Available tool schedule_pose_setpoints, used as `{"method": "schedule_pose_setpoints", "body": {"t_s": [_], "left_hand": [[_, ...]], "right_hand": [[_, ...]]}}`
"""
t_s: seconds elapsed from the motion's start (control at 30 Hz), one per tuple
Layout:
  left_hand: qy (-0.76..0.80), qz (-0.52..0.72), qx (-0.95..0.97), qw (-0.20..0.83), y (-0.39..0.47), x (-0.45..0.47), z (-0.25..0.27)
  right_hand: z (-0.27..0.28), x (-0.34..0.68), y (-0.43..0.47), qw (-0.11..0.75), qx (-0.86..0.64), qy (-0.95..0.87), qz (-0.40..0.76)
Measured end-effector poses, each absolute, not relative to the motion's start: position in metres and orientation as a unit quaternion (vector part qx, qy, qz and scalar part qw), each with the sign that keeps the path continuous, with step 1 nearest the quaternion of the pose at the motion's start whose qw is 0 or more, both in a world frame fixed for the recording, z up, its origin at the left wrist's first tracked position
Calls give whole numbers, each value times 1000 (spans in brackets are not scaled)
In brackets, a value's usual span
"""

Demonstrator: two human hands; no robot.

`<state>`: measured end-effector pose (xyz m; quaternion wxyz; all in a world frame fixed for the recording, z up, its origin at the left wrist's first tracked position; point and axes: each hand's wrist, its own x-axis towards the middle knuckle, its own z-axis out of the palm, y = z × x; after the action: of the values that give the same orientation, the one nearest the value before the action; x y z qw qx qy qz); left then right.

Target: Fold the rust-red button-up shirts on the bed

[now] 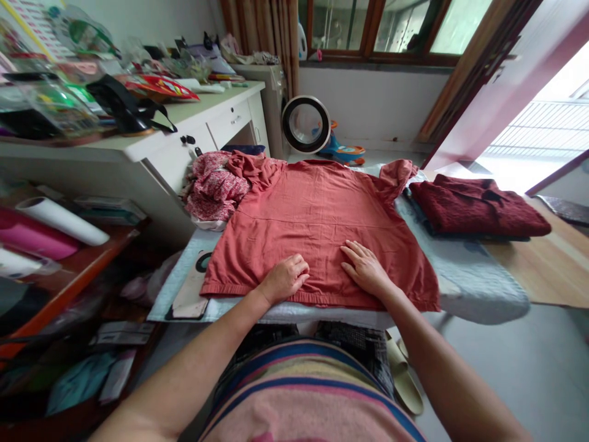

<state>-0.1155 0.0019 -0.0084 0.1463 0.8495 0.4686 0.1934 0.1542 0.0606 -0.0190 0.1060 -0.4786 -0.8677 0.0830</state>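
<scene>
A rust-red long-sleeved shirt (322,209) lies spread out on a board with a pale blue cloth cover (464,270), its elastic-looking hem toward me. My left hand (286,277) rests on the lower middle of the shirt, its fingers curled in against the fabric. To the right, my right hand (365,267) lies flat on the shirt with fingers stretched out, holding nothing. Both sleeves are bunched at the far corners. Beside the left sleeve sits a crumpled red-and-white patterned cloth (216,187). Folded dark red clothing (478,205) is stacked on the right of the board.
A flat pale object with a dark ring (191,285) lies at the board's left corner. A cluttered desk (239,98) stands at left, above a shelf with rolls (64,218). Beyond the board are an open round appliance door (306,124) and a blue-orange toy (347,152). Slippers (405,380) lie below.
</scene>
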Motion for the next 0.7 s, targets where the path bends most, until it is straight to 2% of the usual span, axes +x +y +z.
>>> {"method": "schedule_pose_setpoints", "body": {"t_s": [0.2,0.4,0.53,0.7], "left_hand": [[492,221,826,165,-4,-135,-4],[498,276,793,218,-17,-132,10],[486,203,815,242,-24,-132,11],[538,153,798,224,-26,-149,11]], "right_hand": [[-18,168,54,114,-516,-846,73],[-12,132,38,186,-456,-861,128],[-11,112,26,152,-445,-874,119],[-10,111,22,113,-457,-874,117]]}}
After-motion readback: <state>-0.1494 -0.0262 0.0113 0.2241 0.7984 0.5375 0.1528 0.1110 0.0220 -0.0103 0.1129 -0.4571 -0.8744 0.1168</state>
